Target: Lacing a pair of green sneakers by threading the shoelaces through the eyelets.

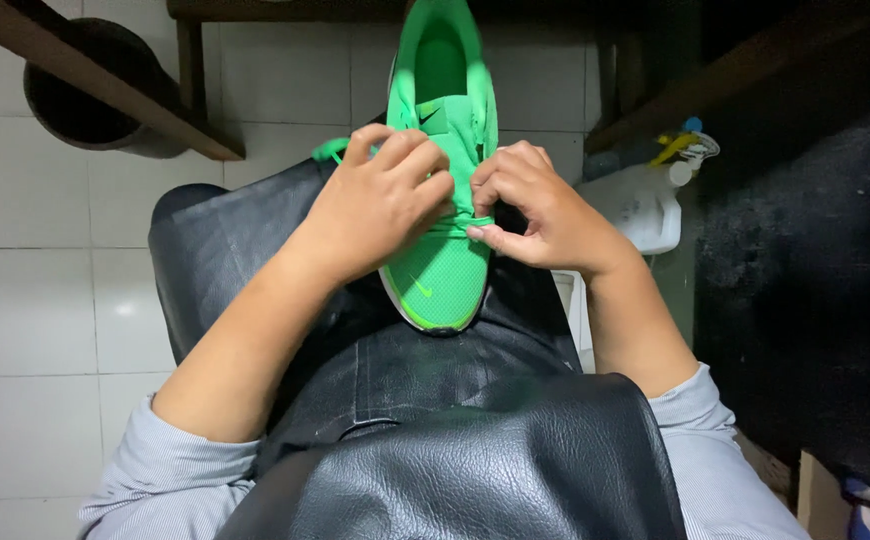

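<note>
A bright green sports shoe (441,270) lies on my lap, toe toward me, on a black apron (455,450). My left hand (380,200) rests over the shoe's left side, fingers curled on the lacing area. My right hand (535,205) pinches a green lace (460,222) that crosses the shoe's front. A loose end of the lace (330,150) sticks out to the left behind my left hand. The middle of the lacing is hidden by both hands.
White floor tiles (45,300) lie to the left. A dark round pot (85,90) stands at top left under a wooden beam (115,85). A white plastic container (650,205) with a yellow-and-blue item sits to the right, beside a dark surface (815,290).
</note>
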